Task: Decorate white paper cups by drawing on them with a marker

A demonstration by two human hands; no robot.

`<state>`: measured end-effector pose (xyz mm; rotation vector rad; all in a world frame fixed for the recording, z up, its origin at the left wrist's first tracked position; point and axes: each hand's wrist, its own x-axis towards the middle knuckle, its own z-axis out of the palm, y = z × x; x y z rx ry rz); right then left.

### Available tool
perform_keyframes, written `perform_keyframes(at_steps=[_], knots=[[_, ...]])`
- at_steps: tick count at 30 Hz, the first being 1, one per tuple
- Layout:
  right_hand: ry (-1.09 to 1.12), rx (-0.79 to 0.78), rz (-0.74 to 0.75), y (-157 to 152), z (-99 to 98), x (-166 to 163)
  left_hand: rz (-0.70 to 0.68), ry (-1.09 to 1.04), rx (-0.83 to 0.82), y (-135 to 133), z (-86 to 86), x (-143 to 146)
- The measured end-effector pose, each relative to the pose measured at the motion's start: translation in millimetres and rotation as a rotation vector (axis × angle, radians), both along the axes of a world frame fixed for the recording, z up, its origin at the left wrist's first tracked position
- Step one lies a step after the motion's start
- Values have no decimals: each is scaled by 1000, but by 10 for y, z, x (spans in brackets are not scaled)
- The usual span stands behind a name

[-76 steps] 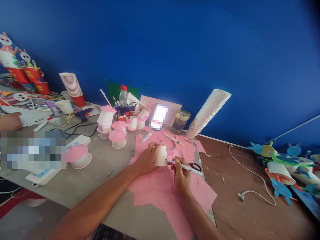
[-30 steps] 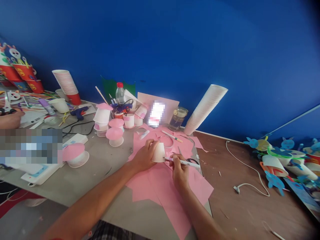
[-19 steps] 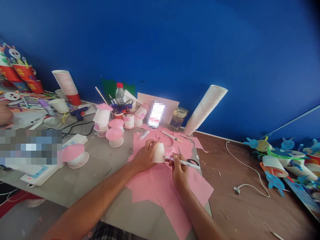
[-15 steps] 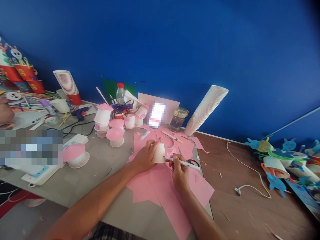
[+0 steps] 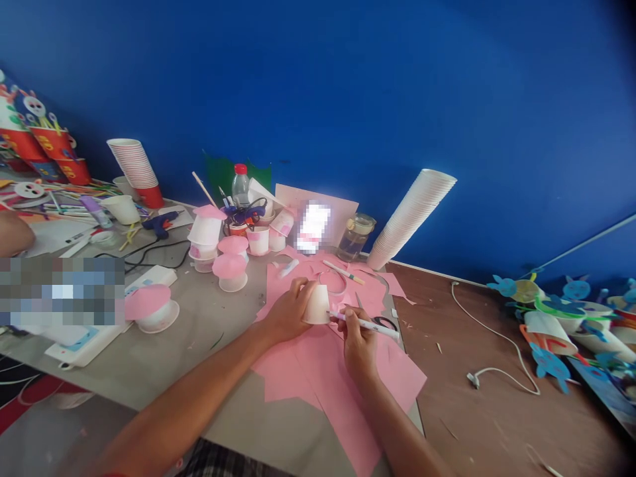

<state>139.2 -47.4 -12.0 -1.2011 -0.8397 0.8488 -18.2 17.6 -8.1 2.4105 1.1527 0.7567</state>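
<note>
My left hand (image 5: pixel 287 310) is wrapped round a small white paper cup (image 5: pixel 318 305) standing upside down on a pink paper sheet (image 5: pixel 322 371). My right hand (image 5: pixel 358 344) is closed on a white marker pen (image 5: pixel 368 324); its tip touches the cup's lower rim on the right side. Black-handled scissors (image 5: pixel 385 322) lie on the pink paper just right of the pen. A second pen (image 5: pixel 344 272) lies further back on the paper.
Pink-topped cup figures (image 5: pixel 229 271) stand to the left, and a tall leaning stack of white cups (image 5: pixel 412 218) at the back. A glass jar (image 5: pixel 354 237), water bottle (image 5: pixel 241 186), glue gun (image 5: pixel 159 224) and white cable (image 5: pixel 497 358) lie around. Another person's hand (image 5: pixel 14 233) is at far left.
My hands, cup and pen stay in place, with only slight shifts of the pen tip at the cup's rim. The other person's hand at far left has moved a little.
</note>
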Motion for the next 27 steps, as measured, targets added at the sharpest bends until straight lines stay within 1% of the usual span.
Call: perform_keyframes(at_steps=[4,14,22,27], knots=[[0,12,0,6,-5,4,0,-11,11,8,-13,-1],[-19,-12,1,-8,33,14,12,1,-35,0,6,-6],[-27,-11,12,-12,44,3,0,-4,-20,14,-21,-5],[-97,2,23,-7,43,21,-3,-14,-4,20,-40,-8]])
